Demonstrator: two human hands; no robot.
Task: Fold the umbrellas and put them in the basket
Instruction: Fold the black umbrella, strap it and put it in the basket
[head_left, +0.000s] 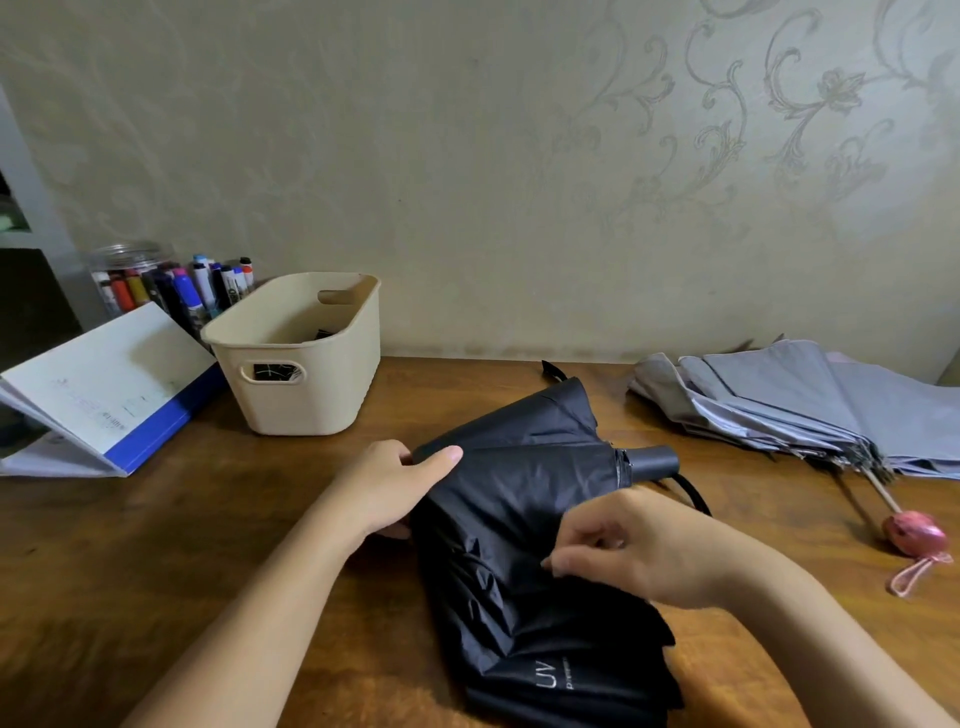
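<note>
I see the black umbrella (519, 493) lying on the wooden counter (156, 545) between both hands, its long axis running from the near edge up toward its handle at the right. My left hand (389, 483) grips the canopy's left edge and my right hand (623, 545) pinches a fold in the middle of the canopy. The basket (311, 395) stands beyond the left hand, which is the nearer one. Patterned wallpaper rises behind the counter.

A pale, greenish papered wall (467, 156) is filling the upper half of the view; embossed floral scrolls (810, 88) are curling across its right side and fading toward the left; a brown wooden table (156, 545) is butting against it, its grain catching soft, dim light; at the far left a grey upright frame (36, 208) is edging a dark recess (31, 296).
</note>
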